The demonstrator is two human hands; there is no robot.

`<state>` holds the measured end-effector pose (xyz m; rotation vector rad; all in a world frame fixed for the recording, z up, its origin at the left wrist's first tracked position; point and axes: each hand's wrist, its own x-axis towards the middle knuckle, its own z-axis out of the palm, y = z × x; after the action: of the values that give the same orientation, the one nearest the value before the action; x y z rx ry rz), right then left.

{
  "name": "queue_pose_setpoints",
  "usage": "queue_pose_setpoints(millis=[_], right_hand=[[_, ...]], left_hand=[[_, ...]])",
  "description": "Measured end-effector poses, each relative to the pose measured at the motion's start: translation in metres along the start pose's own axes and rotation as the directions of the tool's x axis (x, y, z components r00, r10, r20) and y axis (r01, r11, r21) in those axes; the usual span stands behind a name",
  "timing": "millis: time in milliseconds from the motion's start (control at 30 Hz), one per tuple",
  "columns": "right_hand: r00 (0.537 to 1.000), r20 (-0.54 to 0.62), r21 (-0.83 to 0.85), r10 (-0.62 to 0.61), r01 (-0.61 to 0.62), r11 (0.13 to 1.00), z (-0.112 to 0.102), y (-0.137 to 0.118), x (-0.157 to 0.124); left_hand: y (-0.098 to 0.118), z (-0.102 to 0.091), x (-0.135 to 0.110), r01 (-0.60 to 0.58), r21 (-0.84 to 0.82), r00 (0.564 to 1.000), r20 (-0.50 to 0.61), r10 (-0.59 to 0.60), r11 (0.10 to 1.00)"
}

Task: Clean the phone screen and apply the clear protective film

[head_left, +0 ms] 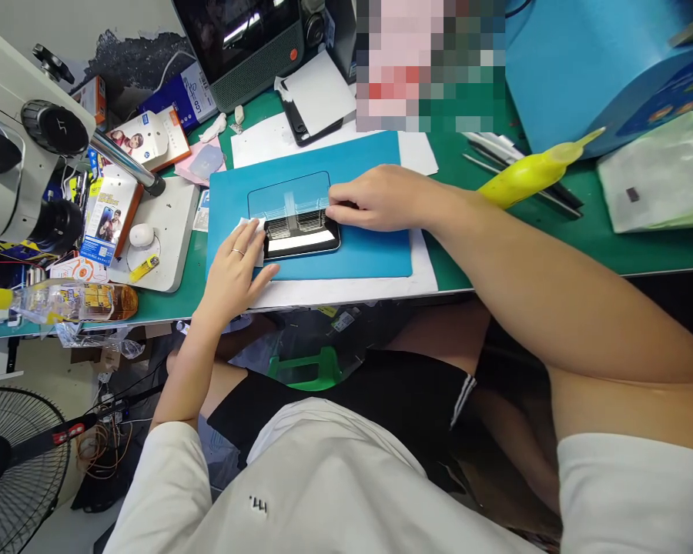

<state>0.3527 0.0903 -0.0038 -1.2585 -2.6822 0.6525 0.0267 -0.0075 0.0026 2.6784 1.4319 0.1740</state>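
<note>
A phone (pixel 303 240) lies face up on the blue mat (pixel 375 258), its glossy dark front reflecting white light. Tilted along its far side is a clear screen protector (pixel 269 192) with a thin dark border. My right hand (pixel 375 198) pinches the right edge of this sheet, thumb and forefinger closed. At the phone's left end rests my left hand (pixel 236 265), fingers stretched out over a white wipe (pixel 260 257) and the thumb apart. Most of the wipe is hidden under those fingers.
A microscope (pixel 51 131) on a pale base stands left, near small boxes and a drink bottle (pixel 92 301). Behind the mat are a dark-screened device (pixel 254 61) and white paper (pixel 317 92). A yellow squeeze bottle (pixel 520 178) and tweezers (pixel 531 188) lie right.
</note>
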Motion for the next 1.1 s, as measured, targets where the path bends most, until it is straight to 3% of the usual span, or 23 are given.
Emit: queue_pose_setpoints(millis=[100, 200, 467, 567, 933, 1100], right_hand=[[1.0, -0.025, 0.092, 0.016, -0.014, 0.996, 0.0, -0.001, -0.002], [1.0, -0.022, 0.163, -0.008, 0.011, 0.987, 0.0, 0.0, -0.003], [0.996, 0.092, 0.058, -0.01, 0.005, 0.998, -0.006, 0.0, -0.008], [0.995, 0.096, 0.056, -0.03, 0.024, 0.998, -0.006, 0.002, -0.008], [0.997, 0.06, 0.034, -0.057, 0.055, 0.998, -0.001, 0.004, -0.007], [0.993, 0.117, -0.001, -0.028, 0.028, 1.0, -0.009, -0.007, -0.011]], left_hand=[[0.005, 0.007, 0.003, -0.05, -0.08, 0.995, 0.082, 0.057, 0.996], [0.008, 0.01, 0.003, -0.028, -0.13, 0.993, 0.112, 0.043, 0.991], [0.007, 0.015, 0.001, 0.02, -0.16, 0.999, 0.05, -0.012, 0.987], [0.011, 0.019, 0.004, 0.039, -0.125, 0.997, 0.078, -0.029, 0.991], [0.06, 0.028, 0.039, 0.081, -0.072, 0.992, 0.107, -0.073, 0.994], [0.083, 0.04, 0.059, 0.058, -0.069, 0.993, 0.104, -0.051, 0.996]])
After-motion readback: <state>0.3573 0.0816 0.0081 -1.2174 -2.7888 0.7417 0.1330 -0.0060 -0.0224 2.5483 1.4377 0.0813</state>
